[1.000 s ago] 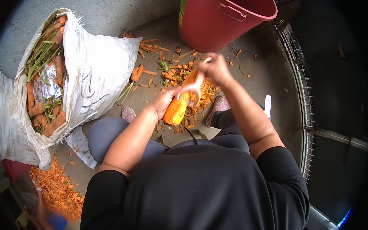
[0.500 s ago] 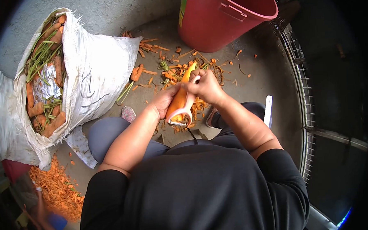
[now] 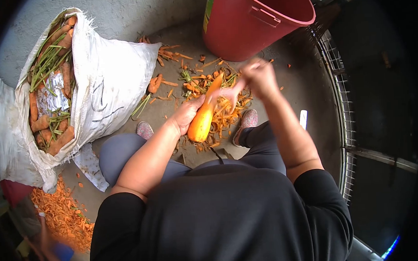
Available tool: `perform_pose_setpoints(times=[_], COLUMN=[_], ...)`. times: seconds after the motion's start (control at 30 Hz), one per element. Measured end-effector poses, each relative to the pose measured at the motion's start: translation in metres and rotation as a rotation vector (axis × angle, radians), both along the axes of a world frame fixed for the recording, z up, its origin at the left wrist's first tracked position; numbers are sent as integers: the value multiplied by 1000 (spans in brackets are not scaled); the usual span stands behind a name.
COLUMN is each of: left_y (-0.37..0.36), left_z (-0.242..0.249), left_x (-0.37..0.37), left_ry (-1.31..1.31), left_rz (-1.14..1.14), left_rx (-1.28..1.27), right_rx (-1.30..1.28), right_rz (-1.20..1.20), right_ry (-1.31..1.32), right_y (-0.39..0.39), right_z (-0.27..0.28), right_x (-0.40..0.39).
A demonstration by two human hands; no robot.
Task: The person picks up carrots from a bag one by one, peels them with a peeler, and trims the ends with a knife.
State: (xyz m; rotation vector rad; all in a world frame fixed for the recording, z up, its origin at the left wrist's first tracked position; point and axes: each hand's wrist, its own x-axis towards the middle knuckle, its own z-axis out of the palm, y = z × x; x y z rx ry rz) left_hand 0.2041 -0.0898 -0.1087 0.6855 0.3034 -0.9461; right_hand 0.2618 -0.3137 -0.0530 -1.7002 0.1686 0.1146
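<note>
A thick orange carrot is gripped by my left hand, its narrow tip pointing away from me and its broad end toward my lap. My right hand is closed round the handle of a pale pink peeler, both smeared by motion. The peeler's head is at the right side of the carrot, near its upper half. Beneath the carrot, on the floor between my feet, lies a heap of orange peelings.
A white sack full of carrots with green stems leans at the left. The red bin stands ahead. Carrot peelings are piled at lower left, near another person's arm. A wire mesh edge runs along the right.
My right hand has swung up and to the right with the peeler, from the carrot's broad end to its upper part. My left hand keeps its hold on the carrot.
</note>
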Motion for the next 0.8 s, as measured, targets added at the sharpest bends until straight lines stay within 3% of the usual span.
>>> perform_pose_setpoints(times=[0.13, 0.27, 0.33, 0.4, 0.47, 0.57, 0.6, 0.7, 0.8], left_y=[-4, 2, 5, 3, 3, 7, 8, 3, 2], left_z=[3, -1, 8, 3, 5, 3, 3, 26, 33], left_x=[-2, -3, -3, -4, -4, 3, 3, 4, 0], left_ry=[20, 9, -9, 1, -33, -42, -41, -86, -119], left_rz=[-28, -49, -59, -74, -115, -97, -89, -61, -44], left_rx=[-142, -75, -27, 2, 19, -45, -70, -149, -194], right_rx=[-85, -39, -69, -155, -519, -545, -815, -781, -895], right_rz=[262, 142, -32, -431, -714, -422, -228, -84, 336], right_ry=[121, 141, 57, -120, -104, 31, -49, -360, -651], right_y=[61, 37, 9, -44, -63, -65, -59, -8, 28], right_z=[16, -9, -16, -49, -24, -17, -27, -26, -12], right_x=[-54, -18, 19, 66, 65, 48, 36, -19, -75])
